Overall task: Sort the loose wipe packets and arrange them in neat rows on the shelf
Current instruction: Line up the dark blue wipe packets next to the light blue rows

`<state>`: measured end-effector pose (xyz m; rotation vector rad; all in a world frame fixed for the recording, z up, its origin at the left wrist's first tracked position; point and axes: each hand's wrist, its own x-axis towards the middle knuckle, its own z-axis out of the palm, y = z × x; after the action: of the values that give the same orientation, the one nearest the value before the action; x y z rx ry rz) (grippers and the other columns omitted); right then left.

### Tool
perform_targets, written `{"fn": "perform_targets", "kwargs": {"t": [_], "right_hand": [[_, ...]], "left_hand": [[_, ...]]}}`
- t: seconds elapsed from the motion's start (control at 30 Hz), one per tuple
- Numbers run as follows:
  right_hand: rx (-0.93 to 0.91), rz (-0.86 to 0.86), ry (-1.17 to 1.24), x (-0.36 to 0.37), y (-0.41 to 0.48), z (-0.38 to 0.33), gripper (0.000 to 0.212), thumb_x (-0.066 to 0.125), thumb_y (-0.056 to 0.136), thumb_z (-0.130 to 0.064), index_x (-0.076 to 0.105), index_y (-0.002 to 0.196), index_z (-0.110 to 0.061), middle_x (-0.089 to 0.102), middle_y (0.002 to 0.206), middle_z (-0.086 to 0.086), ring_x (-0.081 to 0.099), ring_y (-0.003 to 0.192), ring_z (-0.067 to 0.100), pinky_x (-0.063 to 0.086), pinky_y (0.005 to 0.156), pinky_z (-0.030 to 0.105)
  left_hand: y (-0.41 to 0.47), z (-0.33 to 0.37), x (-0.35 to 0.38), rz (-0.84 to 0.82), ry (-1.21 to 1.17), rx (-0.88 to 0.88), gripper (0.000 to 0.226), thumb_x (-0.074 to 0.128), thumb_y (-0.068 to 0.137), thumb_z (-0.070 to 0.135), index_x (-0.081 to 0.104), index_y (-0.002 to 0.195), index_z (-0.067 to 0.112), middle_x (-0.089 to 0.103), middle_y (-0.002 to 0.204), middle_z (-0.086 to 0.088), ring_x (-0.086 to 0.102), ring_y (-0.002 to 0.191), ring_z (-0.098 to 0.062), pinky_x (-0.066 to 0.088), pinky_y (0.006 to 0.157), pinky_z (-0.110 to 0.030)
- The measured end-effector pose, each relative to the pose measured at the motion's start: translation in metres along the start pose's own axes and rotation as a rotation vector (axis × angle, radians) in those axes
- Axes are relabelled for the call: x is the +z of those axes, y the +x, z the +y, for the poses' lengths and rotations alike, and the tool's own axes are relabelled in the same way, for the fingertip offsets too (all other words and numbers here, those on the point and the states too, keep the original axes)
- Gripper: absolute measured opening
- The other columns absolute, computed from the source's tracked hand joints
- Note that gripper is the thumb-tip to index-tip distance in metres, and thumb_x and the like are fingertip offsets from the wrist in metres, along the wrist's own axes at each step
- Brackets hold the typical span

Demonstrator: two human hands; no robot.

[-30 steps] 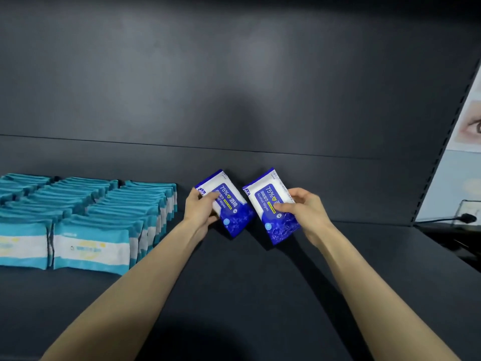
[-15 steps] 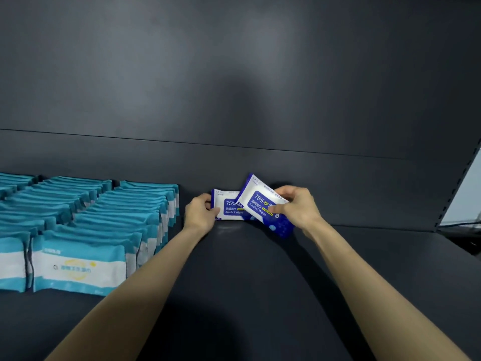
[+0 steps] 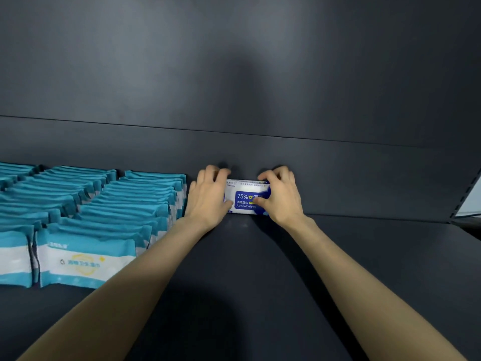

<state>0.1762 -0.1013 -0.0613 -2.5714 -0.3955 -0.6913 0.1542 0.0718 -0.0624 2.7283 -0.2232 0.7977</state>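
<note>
Blue and white alcohol wipe packets (image 3: pixel 244 198) stand upright against the back wall of the dark shelf (image 3: pixel 234 269), the front one hiding the one behind it. My left hand (image 3: pixel 208 196) grips their left end, fingers curled over the top and thumb on the front. My right hand (image 3: pixel 279 195) grips the right end the same way. To the left, teal and white wipe packets (image 3: pixel 88 222) stand in neat rows running front to back.
The shelf's back panel (image 3: pixel 260 87) rises right behind the packets. A perforated upright (image 3: pixel 466 194) closes the shelf at the right. Bare shelf surface lies to the right of my hands and in front of them.
The two blue packets, held apart and tilted a second ago, have been brought together, one in front of the other, and stood upright against the back wall. Both hands moved closer together.
</note>
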Motion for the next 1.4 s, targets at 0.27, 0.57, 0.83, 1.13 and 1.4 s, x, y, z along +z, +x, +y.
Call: {"fn": "perform_targets", "kwargs": {"t": [0.27,0.57,0.83,1.13,1.4], "right_hand": [[-0.049,0.001,-0.209,-0.010,-0.008,0.014,0.050,0.070,0.084,-0.028,0.051,0.129,-0.018,0.041,0.127,0.006,0.037,0.115,0.023,0.031,0.094,0.030],[-0.072,0.008,-0.219,-0.004,-0.006,0.008,0.047,0.068,0.085,-0.030,0.050,0.127,-0.020,0.043,0.125,0.007,0.038,0.116,0.024,0.027,0.097,0.032],[-0.064,0.014,-0.236,-0.003,-0.009,0.004,0.042,0.067,0.086,-0.030,0.051,0.123,-0.019,0.042,0.126,0.007,0.036,0.117,0.023,0.028,0.098,0.034],[-0.032,-0.026,-0.262,-0.035,-0.017,-0.005,0.051,0.063,0.088,-0.029,0.045,0.134,-0.017,0.036,0.138,0.009,0.035,0.124,0.027,0.028,0.101,0.035],[-0.033,0.033,-0.227,-0.101,-0.057,-0.005,0.048,0.054,0.094,-0.031,0.042,0.138,-0.016,0.031,0.147,0.008,0.032,0.128,0.028,0.031,0.101,0.036]], "left_hand": [[0.009,0.007,0.006,-0.066,0.246,0.192,0.052,0.053,0.093,0.041,0.039,0.138,0.019,0.039,0.135,-0.003,0.037,0.123,-0.021,0.030,0.096,-0.034],[0.007,0.002,0.006,-0.048,0.238,0.149,0.046,0.057,0.093,0.031,0.047,0.134,0.012,0.042,0.133,-0.008,0.041,0.118,-0.026,0.033,0.095,-0.036],[0.004,0.001,0.007,-0.051,0.287,0.168,0.047,0.055,0.093,0.027,0.044,0.137,0.013,0.042,0.135,-0.006,0.040,0.123,-0.024,0.026,0.103,-0.035],[-0.004,0.020,-0.014,-0.067,0.344,0.118,0.050,0.057,0.090,0.024,0.043,0.136,0.010,0.036,0.141,-0.010,0.029,0.133,-0.027,0.001,0.114,-0.049],[-0.036,0.070,-0.061,0.122,0.139,0.132,0.051,0.058,0.090,0.024,0.045,0.137,0.010,0.046,0.137,-0.011,0.035,0.133,-0.029,0.022,0.108,-0.041]]}}
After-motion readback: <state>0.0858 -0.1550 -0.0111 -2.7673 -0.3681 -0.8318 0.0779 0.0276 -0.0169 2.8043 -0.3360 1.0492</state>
